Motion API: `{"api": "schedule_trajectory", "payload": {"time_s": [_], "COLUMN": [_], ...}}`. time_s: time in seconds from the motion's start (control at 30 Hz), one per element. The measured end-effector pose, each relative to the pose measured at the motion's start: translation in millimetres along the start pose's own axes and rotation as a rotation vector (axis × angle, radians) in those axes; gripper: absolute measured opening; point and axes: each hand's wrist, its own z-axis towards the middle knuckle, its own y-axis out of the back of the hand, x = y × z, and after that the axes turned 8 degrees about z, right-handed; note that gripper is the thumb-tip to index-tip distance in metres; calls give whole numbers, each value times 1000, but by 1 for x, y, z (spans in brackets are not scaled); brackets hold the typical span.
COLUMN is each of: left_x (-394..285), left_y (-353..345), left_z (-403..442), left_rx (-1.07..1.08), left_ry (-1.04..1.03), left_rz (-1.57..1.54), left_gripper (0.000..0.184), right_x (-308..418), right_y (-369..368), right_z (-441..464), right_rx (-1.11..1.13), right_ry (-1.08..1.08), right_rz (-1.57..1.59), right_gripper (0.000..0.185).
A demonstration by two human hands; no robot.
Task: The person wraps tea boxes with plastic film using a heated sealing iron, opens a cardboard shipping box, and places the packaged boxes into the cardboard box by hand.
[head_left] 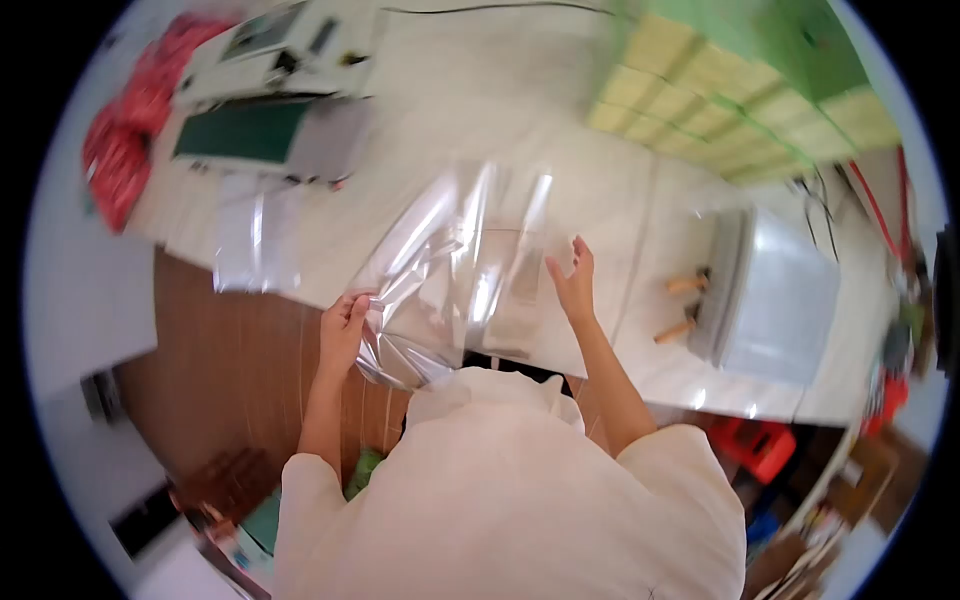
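My left hand (347, 322) pinches the left edge of a large sheet of clear plastic film (425, 285), just off the table's front edge. The film is creased and shiny, spreading across the table in front of my body. Whether it is a single sheet or a bag, I cannot tell. To its right, my right hand (574, 284) is raised with thumb and fingers apart, holding nothing. A narrow gap separates those fingers from the film's right side.
A sealing or cutting machine with a green bed (240, 135) stands at the far left, a plastic sheet (256, 235) hanging before it. To the right lie a stack of clear film (775, 300) and wooden-handled tools (676, 330). Yellow wrapped blocks (690, 90) are piled behind.
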Motion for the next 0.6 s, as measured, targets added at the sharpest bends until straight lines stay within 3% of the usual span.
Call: {"api": "schedule_trajectory", "payload": {"time_s": [0.13,0.2,0.3,0.4,0.6], "left_x": [-16,2,37,81,210], "left_y": [70,103,152,199,307], "left_z": [-52,-59,-54,-30,70], "left_rx": [-120,-181,-183,-282,-292], "left_ry": [4,4,57,68,147], "left_rz": [98,71,-43,96,-11], "left_gripper": [22,22,23,24,26], "right_x": [24,34,51,48,86], "right_y": [-86,-123,-168,-206,-273], "right_z": [-28,-46,-71,-80,-76], "right_rx": [265,435,571,709,723], "right_ry": [29,-160,-256,-239,-176], "right_rz": [211,238,236,171,-49], "right_gripper": [72,70,63,61,50]}}
